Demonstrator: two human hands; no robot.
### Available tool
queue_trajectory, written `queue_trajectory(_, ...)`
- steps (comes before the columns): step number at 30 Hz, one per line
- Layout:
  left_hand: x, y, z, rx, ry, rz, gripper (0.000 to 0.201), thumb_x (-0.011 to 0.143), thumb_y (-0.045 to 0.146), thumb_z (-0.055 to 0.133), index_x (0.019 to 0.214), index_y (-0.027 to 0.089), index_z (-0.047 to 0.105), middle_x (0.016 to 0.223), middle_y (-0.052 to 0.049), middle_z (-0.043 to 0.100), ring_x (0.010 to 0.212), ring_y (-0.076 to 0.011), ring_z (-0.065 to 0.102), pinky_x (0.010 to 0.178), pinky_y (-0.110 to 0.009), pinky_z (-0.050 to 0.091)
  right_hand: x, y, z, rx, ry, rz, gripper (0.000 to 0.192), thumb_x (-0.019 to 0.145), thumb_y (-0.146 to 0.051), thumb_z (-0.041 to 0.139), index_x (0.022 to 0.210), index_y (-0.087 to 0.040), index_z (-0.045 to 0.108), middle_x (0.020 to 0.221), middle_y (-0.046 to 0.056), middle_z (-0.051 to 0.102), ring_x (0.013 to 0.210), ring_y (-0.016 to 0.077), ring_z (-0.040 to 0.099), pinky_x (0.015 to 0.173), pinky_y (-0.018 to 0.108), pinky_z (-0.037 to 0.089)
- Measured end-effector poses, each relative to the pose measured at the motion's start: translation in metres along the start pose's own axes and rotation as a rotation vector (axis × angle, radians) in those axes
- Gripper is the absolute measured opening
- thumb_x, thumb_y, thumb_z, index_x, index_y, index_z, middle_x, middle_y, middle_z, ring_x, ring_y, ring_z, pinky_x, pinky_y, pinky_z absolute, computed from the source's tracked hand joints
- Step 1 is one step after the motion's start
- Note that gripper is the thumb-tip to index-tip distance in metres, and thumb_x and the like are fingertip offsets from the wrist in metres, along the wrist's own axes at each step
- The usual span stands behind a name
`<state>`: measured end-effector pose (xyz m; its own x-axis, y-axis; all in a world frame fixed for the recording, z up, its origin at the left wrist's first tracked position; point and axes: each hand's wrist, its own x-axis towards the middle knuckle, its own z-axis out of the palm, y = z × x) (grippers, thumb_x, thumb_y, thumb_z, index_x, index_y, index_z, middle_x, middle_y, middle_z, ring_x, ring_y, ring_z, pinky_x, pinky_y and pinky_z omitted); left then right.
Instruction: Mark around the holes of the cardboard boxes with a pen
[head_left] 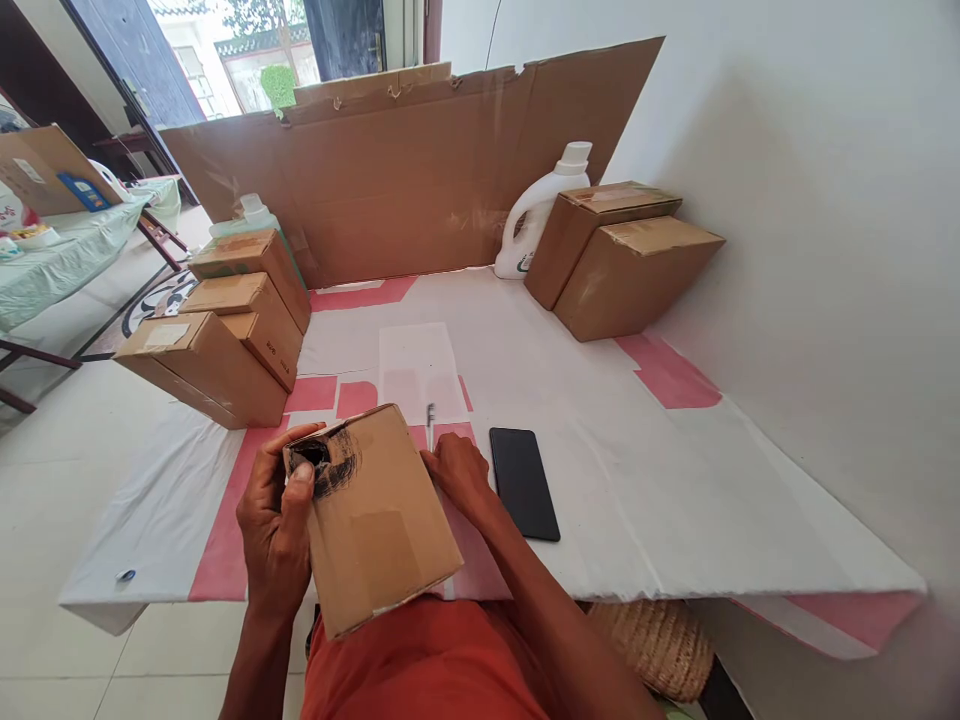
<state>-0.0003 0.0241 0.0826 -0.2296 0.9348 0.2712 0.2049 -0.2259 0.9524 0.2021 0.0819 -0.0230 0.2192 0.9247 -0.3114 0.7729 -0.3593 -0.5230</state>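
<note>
Brace brown rectangular cardboard box [382, 530]: left hand [276, 520] pinches holed corner, right hand [461, 474] beside it pinches slim white dark-bristled brush [430, 424].

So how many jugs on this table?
2: a white jug, partly behind the right boxes; a greenish jug, partly behind the left boxes. Boxes might hide more.

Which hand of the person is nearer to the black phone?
Right: the right hand is just left of the black phone, while the left hand is farther left, holding a cardboard box.
</note>
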Motion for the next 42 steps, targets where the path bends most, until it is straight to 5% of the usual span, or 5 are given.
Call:
queue_trajectory(5,-0.005,-0.003,-0.001,-0.012,-0.037,0.029,0.03,0.102,0.046,0.066,0.124,0.027,0.074,0.116,-0.002,0.072,0.101,-0.0186,0.065,0.083,-0.026,0.051,-0.004,0.011,-0.04,0.356,0.085,-0.014,0.029,0.099,-0.028,0.055,0.071,-0.022,0.055,0.059,0.003,0.069,0.057,0.0196,0.072,0.057,0.027,0.051)
queue_trajectory(9,-0.008,-0.002,0.004,-0.076,-0.071,0.03,0.028,0.105,0.045,0.063,0.125,0.029,0.073,0.116,-0.003,0.073,0.1,-0.0184,0.066,0.084,-0.026,0.051,-0.037,0.004,-0.103,0.952,0.432,-0.16,0.023,0.098,-0.046,0.057,0.089,-0.026,0.051,0.067,-0.002,0.07,0.055,0.0177,0.072,0.05,0.024,0.051)
queue_trajectory(13,-0.01,0.0,0.013,-0.143,-0.124,0.015,0.027,0.107,0.044,0.06,0.128,0.03,0.071,0.114,-0.003,0.072,0.097,-0.0179,0.066,0.083,-0.027,0.052,-0.089,-0.02,-0.124,1.418,0.182,-0.523,0.014,0.092,-0.033,0.082,0.095,-0.025,0.07,0.079,-0.001,0.08,0.054,0.0164,0.075,0.049,0.024,0.057)
queue_trajectory(21,-0.015,0.0,0.005,-0.086,-0.286,0.11,0.048,0.101,0.05,0.065,0.143,0.029,0.061,0.133,-0.01,0.066,0.119,-0.0292,0.065,0.101,-0.041,0.051,-0.131,-0.051,-0.074,1.17,0.151,-0.708,0.018,0.104,-0.029,0.069,0.109,-0.03,0.086,0.091,0.004,0.082,0.08,0.0194,0.077,0.071,0.029,0.064)
queue_trajectory(42,-0.017,0.002,0.007,0.033,-0.378,0.17,0.061,0.091,0.036,0.067,0.15,0.03,0.053,0.141,-0.011,0.06,0.126,-0.0344,0.059,0.11,-0.051,0.046,-0.129,-0.034,-0.091,0.814,0.301,-0.637,0.018,0.1,-0.035,0.069,0.089,-0.028,0.082,0.077,0.001,0.077,0.061,0.0178,0.069,0.063,0.029,0.058)
